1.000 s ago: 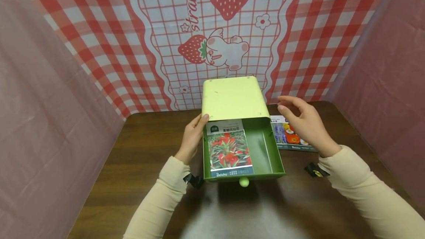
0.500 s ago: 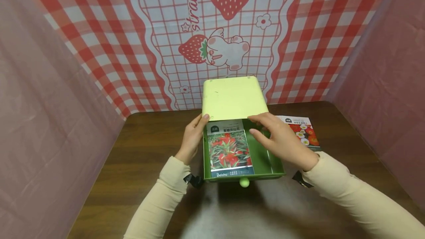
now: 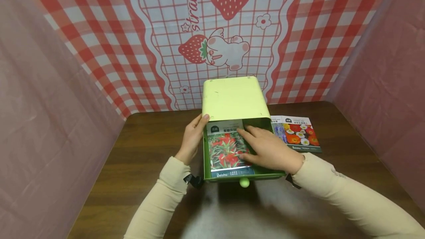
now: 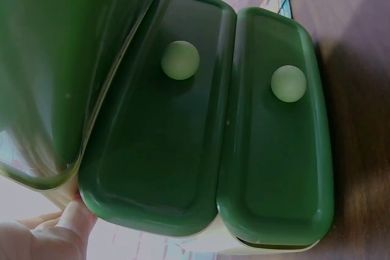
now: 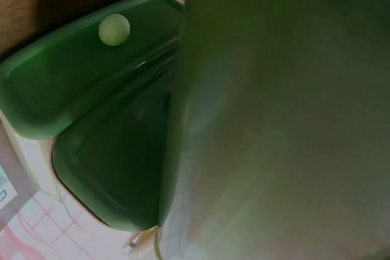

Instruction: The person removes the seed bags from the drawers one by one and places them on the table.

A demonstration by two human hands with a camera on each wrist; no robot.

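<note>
A pale yellow-green drawer cabinet point(image 3: 235, 99) stands upright at the back of the table, its dark green top drawer point(image 3: 263, 176) pulled out. In the drawer's left half lies a seed packet point(image 3: 227, 154) picturing red flowers. My left hand point(image 3: 190, 139) holds the cabinet's left front corner, thumb at the top edge; some of its fingers are hidden. My right hand point(image 3: 269, 152) reaches into the drawer, back of the hand up, fingers and thumb extended over the packet's right side. The right wrist view shows the drawer's outer side point(image 5: 280, 120) and no hand.
Two more seed packets, one with purple flowers point(image 3: 280, 132) and one with red and white flowers point(image 3: 302, 135), lie on the table right of the cabinet. Two shut drawers with round knobs point(image 4: 180, 60) sit below the pulled-out one. A checkered strawberry cloth point(image 3: 109, 47) hangs behind.
My right hand has moved left and down from above the packets on the table into the drawer, reaching the packet there. My left hand and the cabinet have stayed put.
</note>
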